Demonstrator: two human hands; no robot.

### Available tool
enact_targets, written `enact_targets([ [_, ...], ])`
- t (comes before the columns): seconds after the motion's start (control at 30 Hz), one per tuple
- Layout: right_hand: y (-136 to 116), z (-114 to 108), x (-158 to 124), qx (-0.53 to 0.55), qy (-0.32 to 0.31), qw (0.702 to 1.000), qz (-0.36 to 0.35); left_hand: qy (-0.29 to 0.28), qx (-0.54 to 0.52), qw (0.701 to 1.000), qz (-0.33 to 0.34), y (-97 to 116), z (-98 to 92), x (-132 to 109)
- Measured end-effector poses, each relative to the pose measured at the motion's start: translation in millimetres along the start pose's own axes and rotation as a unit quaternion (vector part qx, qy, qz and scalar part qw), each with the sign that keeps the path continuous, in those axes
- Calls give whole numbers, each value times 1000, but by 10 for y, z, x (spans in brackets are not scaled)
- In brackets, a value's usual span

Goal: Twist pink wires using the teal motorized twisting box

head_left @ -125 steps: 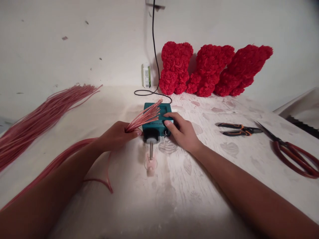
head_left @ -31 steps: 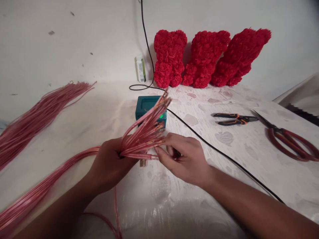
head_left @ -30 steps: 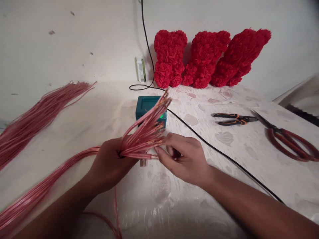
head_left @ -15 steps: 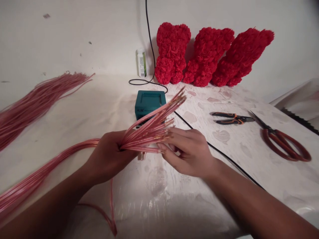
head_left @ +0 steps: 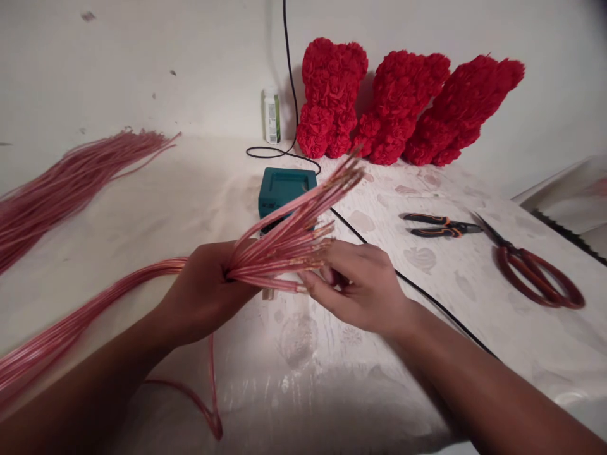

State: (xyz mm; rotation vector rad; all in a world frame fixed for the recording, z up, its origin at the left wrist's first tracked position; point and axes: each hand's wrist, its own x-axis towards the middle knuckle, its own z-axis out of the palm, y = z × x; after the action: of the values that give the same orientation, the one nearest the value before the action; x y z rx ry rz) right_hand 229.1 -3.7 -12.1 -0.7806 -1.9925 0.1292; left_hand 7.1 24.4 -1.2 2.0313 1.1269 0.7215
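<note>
My left hand (head_left: 208, 291) is closed round a bundle of pink wires (head_left: 279, 249), whose stripped, copper-coloured ends fan out to the right. The rest of that bundle trails off to the lower left, and one strand hangs in a bend below the hand. At the lower wire ends, my right hand (head_left: 358, 284) has its thumb and fingers pinched together on the tips. Exactly how many wires sit between those fingers is hidden. Behind the fanned wires stands a teal box (head_left: 288, 184), partly covered by them.
A second pink wire bundle (head_left: 80, 177) lies at the left. To the right are wire strippers (head_left: 441, 225) and red-handled scissors (head_left: 535, 272). Several red flower-covered figures (head_left: 334, 95) lean against the wall near a white-green bottle (head_left: 272, 117). A black cable (head_left: 427, 294) crosses the table.
The fanned wire ends have spread slightly up and to the right. Both hands keep nearly the same place and grip; the view has shifted a little.
</note>
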Motion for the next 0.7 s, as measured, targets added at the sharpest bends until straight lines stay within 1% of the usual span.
enact_targets([
  [0.1, -8, -5, -1, 0, 6, 1000, -12, -5, -12, 1000, 10, 4, 6, -6],
  [0.2, -25, -2, -8, 7, 12, 1000, -10, -13, -20, 1000, 4, 3, 14, -8],
  [0.47, -77, 42, -8, 75, 15, 996, 35, -22, -25, 999, -12, -17, 22, -1],
  [0.6, -61, 12, -7, 81, 11, 994, 67, -25, -39, 999, -19, -40, 16, -16],
  [0.7, -36, -13, -5, 81, 8, 994, 66, -16, -55, 998, -21, -43, 11, -25],
])
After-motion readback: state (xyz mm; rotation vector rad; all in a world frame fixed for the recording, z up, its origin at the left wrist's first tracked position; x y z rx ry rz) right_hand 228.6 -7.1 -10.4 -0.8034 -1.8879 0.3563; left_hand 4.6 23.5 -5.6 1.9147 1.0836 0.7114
